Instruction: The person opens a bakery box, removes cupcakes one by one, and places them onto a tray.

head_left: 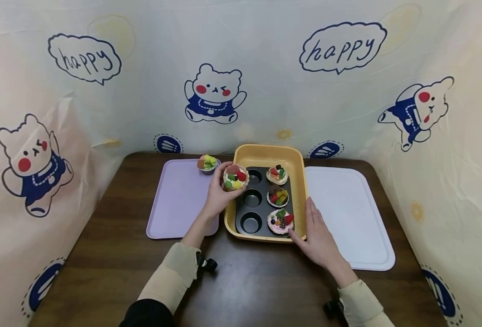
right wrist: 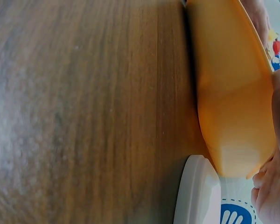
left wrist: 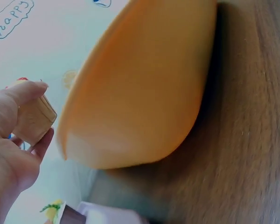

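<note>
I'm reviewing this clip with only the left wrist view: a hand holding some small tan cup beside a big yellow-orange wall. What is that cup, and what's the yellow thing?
Observer: The left hand holds a cupcake topped with coloured fruit pieces. The yellow thing is a tray with a dark muffin tin inside.
Operator: Is the tin full?
Observer: No. Three cupcakes sit in its right column; the left column's cups are empty.
Operator: Where is the other hand?
Observer: The right hand lies flat, fingers straight, against the tray's right near corner.
Operator: Anything beside the tray?
Observer: A purple tray on the left carries one more cupcake; a white tray lies on the right.
</note>
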Available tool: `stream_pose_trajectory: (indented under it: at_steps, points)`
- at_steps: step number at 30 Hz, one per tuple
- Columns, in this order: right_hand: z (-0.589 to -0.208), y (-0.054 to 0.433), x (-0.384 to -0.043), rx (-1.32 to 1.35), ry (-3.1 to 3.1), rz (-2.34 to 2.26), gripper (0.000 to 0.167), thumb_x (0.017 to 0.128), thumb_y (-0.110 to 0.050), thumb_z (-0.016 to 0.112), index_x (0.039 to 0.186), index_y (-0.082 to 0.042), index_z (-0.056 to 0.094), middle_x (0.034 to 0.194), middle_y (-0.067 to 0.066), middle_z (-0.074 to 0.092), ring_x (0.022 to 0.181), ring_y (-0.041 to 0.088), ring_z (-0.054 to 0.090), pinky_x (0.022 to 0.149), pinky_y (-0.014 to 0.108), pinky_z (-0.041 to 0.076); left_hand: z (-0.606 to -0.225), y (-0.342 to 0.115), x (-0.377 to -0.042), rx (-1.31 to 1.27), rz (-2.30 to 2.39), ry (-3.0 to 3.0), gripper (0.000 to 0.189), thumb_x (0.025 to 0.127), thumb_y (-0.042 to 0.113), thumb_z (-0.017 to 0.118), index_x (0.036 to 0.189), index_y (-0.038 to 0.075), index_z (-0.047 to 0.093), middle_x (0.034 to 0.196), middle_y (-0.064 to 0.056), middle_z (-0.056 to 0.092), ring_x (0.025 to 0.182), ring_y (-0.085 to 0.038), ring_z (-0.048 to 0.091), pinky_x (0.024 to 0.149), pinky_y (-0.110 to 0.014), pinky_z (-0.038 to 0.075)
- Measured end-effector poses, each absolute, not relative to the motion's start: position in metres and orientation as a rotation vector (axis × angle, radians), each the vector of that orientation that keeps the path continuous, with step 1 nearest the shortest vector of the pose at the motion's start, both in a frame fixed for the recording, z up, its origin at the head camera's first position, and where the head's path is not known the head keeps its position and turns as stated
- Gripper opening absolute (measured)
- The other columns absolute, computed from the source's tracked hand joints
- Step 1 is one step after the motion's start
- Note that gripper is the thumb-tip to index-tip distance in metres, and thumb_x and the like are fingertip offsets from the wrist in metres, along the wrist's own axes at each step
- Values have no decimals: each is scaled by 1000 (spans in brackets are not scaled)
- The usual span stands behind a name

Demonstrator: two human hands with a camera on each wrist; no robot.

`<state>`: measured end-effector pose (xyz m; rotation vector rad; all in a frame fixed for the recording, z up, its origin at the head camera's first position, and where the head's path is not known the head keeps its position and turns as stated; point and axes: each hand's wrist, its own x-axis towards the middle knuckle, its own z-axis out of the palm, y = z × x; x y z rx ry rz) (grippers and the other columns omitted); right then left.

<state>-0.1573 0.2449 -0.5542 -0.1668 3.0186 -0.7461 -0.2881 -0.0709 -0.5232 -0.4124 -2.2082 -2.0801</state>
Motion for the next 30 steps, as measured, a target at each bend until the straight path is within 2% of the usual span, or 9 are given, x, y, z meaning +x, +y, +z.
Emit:
stream_pose_trajectory:
  at_steps: [5,10,13,17,21,25,30]
  points:
    - [-552,247,-160,-198,3041,-746,116,103,-64,62,176,-3,-4,185,24,6,170,46,18,137,64,23,-520,-85,-287,-326,-2088,-2204,90,86,-4,90,162,10,43,160,-14,52,151,-31,48,134,-59,35]
    - [-553,249,-163,-223,3065,-751,114,104,-63,62,175,-1,-2,184,26,9,169,48,20,135,66,25,-523,-103,-287,-274,-2057,-2205,89,86,-2,90,161,9,43,158,-15,52,148,-30,50,129,-56,40]
    - [-554,249,-163,-218,3057,-756,115,104,-64,62,175,-2,-3,185,25,7,170,46,20,136,64,25,-525,-116,-286,-217,-2040,-2217,89,87,-1,90,162,9,41,158,-13,51,146,-26,50,124,-41,45]
    - [-556,248,-161,-196,3033,-761,116,103,-65,62,176,-4,-5,186,22,5,170,45,19,137,62,23,-526,-133,-285,-123,-2012,-2212,91,87,-3,90,163,7,40,157,-15,52,140,-20,53,111,-18,47]
    - [-556,248,-159,-185,3027,-762,116,103,-65,62,176,-4,-6,186,23,4,170,46,19,136,63,24,-528,-149,-287,-38,-1974,-2181,92,85,-8,88,162,7,41,155,-16,54,133,-13,55,103,-10,47]
    - [-557,248,-159,-158,3015,-768,118,103,-67,62,176,-7,-8,186,22,3,170,46,19,136,63,24,-533,-165,-291,63,-1934,-2176,91,87,-7,87,163,9,40,159,-16,54,137,-13,53,111,-16,44]
    - [-558,248,-159,-132,3001,-780,119,102,-68,62,176,-11,-11,186,20,3,171,45,17,137,64,22,-539,-185,-298,212,-1872,-2184,89,90,-2,86,165,9,38,161,-21,52,147,-28,50,125,-37,41]
